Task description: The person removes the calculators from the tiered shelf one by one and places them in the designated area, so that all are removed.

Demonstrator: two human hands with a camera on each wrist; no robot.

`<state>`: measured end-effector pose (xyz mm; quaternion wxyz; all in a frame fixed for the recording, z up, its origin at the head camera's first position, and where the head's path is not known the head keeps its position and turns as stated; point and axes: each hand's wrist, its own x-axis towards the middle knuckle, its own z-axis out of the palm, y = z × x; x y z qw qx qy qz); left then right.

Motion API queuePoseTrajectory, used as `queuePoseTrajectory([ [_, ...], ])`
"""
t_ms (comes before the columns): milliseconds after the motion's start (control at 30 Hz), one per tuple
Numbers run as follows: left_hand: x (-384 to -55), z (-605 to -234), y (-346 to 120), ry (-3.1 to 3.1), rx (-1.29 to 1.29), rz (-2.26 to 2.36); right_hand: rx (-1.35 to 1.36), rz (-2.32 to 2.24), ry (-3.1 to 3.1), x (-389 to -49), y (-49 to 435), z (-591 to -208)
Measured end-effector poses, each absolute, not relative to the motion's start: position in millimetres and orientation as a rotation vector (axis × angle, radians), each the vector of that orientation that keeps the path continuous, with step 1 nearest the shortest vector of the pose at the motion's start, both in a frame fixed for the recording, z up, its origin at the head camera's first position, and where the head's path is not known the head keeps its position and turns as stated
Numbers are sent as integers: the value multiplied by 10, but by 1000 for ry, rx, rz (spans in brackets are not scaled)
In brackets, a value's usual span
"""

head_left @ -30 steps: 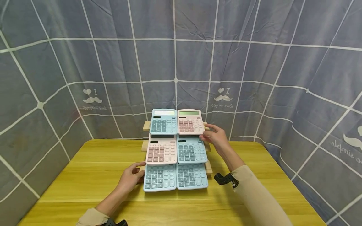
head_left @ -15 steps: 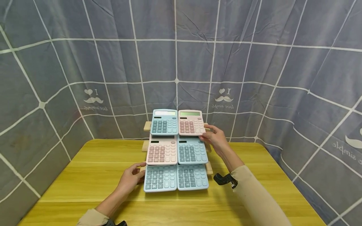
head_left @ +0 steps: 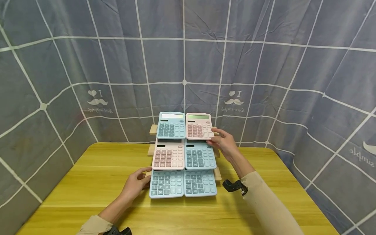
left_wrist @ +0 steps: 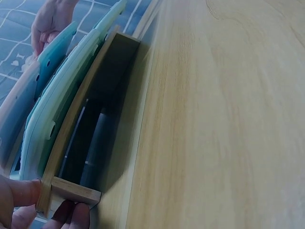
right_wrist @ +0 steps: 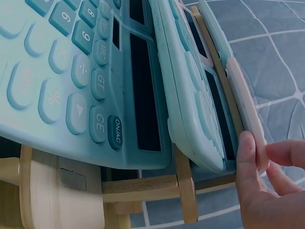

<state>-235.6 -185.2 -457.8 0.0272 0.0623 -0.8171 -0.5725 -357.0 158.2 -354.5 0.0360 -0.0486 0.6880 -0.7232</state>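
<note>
A stepped wooden rack (head_left: 153, 129) bears calculators in rows of two. In the top row, a blue calculator (head_left: 171, 125) stands beside a pink calculator (head_left: 199, 126). My right hand (head_left: 224, 143) pinches the pink one by its lower right corner; the right wrist view shows the thumb (right_wrist: 246, 155) on one face and fingers on the other. Low on the left, my left hand (head_left: 133, 184) grips the rack's end, its thumb (left_wrist: 24, 192) and fingertips around the wooden bar. The middle row has a pink calculator (head_left: 168, 155) and a blue calculator (head_left: 199, 155).
Two light blue calculators (head_left: 166, 184) form the bottom row, leaning back. Under the rack is a yellow wood-grain table (head_left: 111, 169). A grey curtain (head_left: 164, 65) with white grid lines hangs behind and along both sides.
</note>
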Motion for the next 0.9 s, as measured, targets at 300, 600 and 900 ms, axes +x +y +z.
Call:
queuePoseTrajectory([
  [300,-2354,-4571,-1852,-2520,187,-1790,-191,-2188,2104,-3580,1594,-3519],
  [600,-2367,-4590,-1854,-2517,198,-1788,-194,-2156,2087,-3613,1621,-3503],
  [900,-2375,-4608,-1855,-2503,206,-1812,-186,-2155,2078,-3620,1628,-3493],
])
